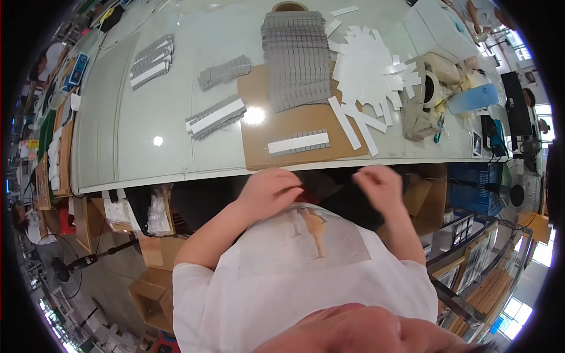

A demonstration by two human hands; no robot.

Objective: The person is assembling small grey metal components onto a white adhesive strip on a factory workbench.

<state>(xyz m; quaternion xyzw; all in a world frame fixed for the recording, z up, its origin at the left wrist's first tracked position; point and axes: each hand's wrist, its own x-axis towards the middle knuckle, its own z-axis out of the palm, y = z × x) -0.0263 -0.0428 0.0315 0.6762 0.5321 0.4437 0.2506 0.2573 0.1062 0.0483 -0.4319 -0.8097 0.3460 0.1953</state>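
Observation:
My left hand (269, 191) hovers at the table's front edge with fingers loosely bent, the thumb a little apart, and nothing visible in it. To its right, my right hand (381, 185) is also raised at the edge, its curled fingers smeared by motion. Just beyond them, a white strip on a grey segmented strip (299, 143) lies on a brown board (254, 144). Behind it spreads a large stack of grey segmented strips (297, 65). Loose white strips (344, 122) lie right of it, beside a fanned pile of white strips (365, 67).
Smaller bundles of grey strips topped with white ones (216, 116) lie leftward, another bundle (152, 62) farther off. At the right stand a tape dispenser (419, 120), a blue bottle (474, 98) and a white box (438, 29). Cardboard boxes (154, 300) sit on the floor.

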